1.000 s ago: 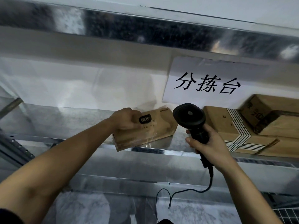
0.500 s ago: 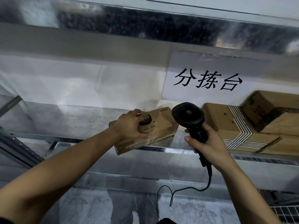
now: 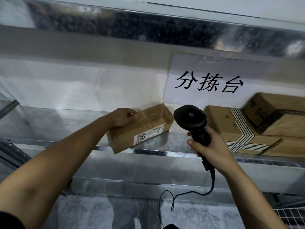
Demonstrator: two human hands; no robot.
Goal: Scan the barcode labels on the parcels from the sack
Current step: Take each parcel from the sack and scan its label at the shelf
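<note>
A long brown cardboard parcel (image 3: 145, 128) lies on the metal shelf (image 3: 49, 123), its front side with a white barcode label (image 3: 145, 136) facing me. My left hand (image 3: 123, 117) rests on the parcel's top left end, fingers curled over its far edge. My right hand (image 3: 209, 146) grips the handle of a black corded barcode scanner (image 3: 191, 116), whose head sits just right of the parcel, raised near the shelf.
Two more cardboard boxes stand on the shelf to the right, one with striped tape (image 3: 237, 129) and a tilted one (image 3: 277, 114) behind it. A white paper sign (image 3: 209, 83) hangs on the back wall. The scanner cable (image 3: 189, 194) dangles below. A wire basket (image 3: 290, 217) shows at bottom right.
My left hand has rolled the parcel over: the face with the dark logo is gone and a side with a white label now faces me. The scanner has barely moved.
</note>
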